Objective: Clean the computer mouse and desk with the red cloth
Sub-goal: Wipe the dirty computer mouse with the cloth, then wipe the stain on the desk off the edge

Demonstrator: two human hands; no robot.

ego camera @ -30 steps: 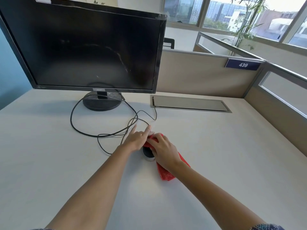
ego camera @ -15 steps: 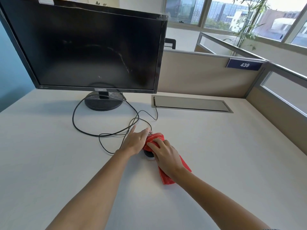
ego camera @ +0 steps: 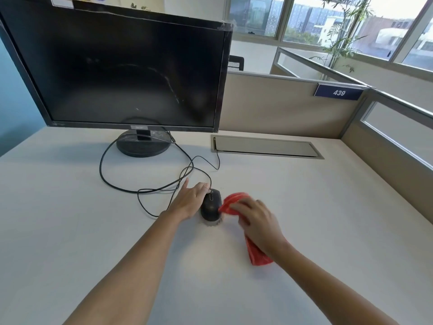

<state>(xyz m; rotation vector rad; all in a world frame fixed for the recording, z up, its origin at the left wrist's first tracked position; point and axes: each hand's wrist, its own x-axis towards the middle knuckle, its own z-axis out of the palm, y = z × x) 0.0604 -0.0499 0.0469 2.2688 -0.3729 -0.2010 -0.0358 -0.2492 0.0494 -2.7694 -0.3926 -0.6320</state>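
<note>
Fingers (ego camera: 243, 204) of the right hand (ego camera: 257, 221) curl round the bunched red cloth (ego camera: 234, 199), its soft folds at 3 o'clock of the mouse (ego camera: 211, 204), likely to wipe that side. The left hand (ego camera: 189, 202), fingers straight, braces the smooth, black, domed mouse from 9 o'clock, probably so it cannot slide on the pale matte counter (ego camera: 304, 207).

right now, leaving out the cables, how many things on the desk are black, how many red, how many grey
black: 2, the monitor and the computer mouse
red: 1, the red cloth
grey: 1, the cable hatch
total: 4
</note>
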